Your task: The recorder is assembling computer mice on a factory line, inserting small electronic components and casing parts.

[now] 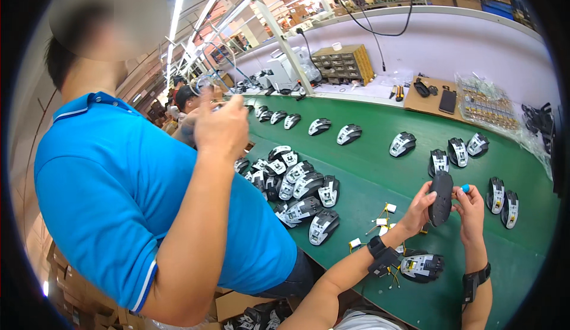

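A black computer mouse shell (440, 199) is held upright over the green bench, its smooth dark face toward me. My left hand (417, 212) grips its left edge between thumb and fingers. At its right edge are the bent fingers of my right hand (471, 211). A small blue piece (465, 188) sits at one right fingertip; whether it is worn or held I cannot tell. Below my left wrist lies an opened mouse (421, 266) with grey innards. Small white batteries with thin wires (390, 208) lie beside my left forearm.
On the green bench (368, 175), partly assembled mice (306, 184) are heaped at left, with others (402, 144) spaced along the back and right. A person in a blue shirt (119, 175) stands close at left, a hand (221, 122) raised. Bagged parts (487, 101) lie at back right.
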Tool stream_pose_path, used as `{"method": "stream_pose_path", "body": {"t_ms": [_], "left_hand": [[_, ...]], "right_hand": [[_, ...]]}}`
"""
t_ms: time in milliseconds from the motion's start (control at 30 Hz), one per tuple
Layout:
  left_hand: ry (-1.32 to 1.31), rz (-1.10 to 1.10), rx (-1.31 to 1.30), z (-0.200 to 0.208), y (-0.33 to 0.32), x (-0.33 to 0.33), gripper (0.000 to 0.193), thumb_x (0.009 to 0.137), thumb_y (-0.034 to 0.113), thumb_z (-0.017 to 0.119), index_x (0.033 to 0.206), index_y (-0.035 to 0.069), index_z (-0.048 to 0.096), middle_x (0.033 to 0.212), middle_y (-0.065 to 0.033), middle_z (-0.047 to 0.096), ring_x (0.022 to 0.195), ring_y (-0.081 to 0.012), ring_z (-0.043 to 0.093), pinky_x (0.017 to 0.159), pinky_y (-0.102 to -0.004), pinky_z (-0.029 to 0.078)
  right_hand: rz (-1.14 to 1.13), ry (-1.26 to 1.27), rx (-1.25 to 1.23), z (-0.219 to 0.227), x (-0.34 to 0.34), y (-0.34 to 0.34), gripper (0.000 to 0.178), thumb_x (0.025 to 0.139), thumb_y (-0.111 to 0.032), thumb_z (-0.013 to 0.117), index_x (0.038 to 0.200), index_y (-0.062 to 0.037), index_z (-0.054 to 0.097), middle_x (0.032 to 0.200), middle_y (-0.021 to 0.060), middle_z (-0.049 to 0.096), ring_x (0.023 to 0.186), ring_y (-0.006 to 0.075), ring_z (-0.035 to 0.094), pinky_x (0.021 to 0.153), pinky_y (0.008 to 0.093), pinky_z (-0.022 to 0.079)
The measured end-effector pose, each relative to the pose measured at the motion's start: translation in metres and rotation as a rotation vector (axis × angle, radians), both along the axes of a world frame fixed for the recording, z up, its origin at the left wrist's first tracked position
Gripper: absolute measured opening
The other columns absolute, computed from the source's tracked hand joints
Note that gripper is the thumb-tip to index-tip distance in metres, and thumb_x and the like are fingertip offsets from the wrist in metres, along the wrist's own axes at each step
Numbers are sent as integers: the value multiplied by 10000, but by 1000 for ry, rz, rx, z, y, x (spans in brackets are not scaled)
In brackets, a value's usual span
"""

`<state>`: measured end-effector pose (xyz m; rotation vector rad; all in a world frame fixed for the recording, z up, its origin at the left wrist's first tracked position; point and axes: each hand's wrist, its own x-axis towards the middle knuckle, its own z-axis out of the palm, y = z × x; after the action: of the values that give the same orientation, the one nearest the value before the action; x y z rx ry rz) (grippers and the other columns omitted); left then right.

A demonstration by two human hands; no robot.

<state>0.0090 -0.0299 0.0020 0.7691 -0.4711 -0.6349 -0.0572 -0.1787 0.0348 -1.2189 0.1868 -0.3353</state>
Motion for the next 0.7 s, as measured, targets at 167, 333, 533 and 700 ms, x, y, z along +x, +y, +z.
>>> {"method": "stream_pose_path", "body": {"t_ms": [167,333,533,700], "left_hand": [[-27,-20,-57,10,8,4,641,884,386,590,1352,33,334,1277,-200,525,1016,-308,651,880,-367,541],[37,-54,-128,6,14,8,701,893,455,614,1392,45,340,1277,-161,532,1106,-256,589,916,-331,505],[69,-134,-166,-12,14,18,642,908,486,589,1344,49,412,1166,-115,568,1069,-209,569,925,-368,489],[159,-149,-195,2,13,14,575,949,491,498,1303,43,436,1100,-98,569,1038,-215,574,922,-418,492]], "right_hand": [[-90,-84,16,2,2,-2,80,947,-141,590,904,-79,564,826,-9,604,764,54,565,717,209,456],[55,-60,106,13,-7,-8,123,933,-159,617,866,-75,557,735,-22,549,582,49,481,583,213,417],[136,13,80,11,-9,-6,128,905,-152,646,853,-67,566,722,-16,556,537,36,442,538,208,381],[153,21,-139,27,-17,-1,96,886,-106,645,865,-51,569,738,-32,555,592,20,435,558,195,362]]}}
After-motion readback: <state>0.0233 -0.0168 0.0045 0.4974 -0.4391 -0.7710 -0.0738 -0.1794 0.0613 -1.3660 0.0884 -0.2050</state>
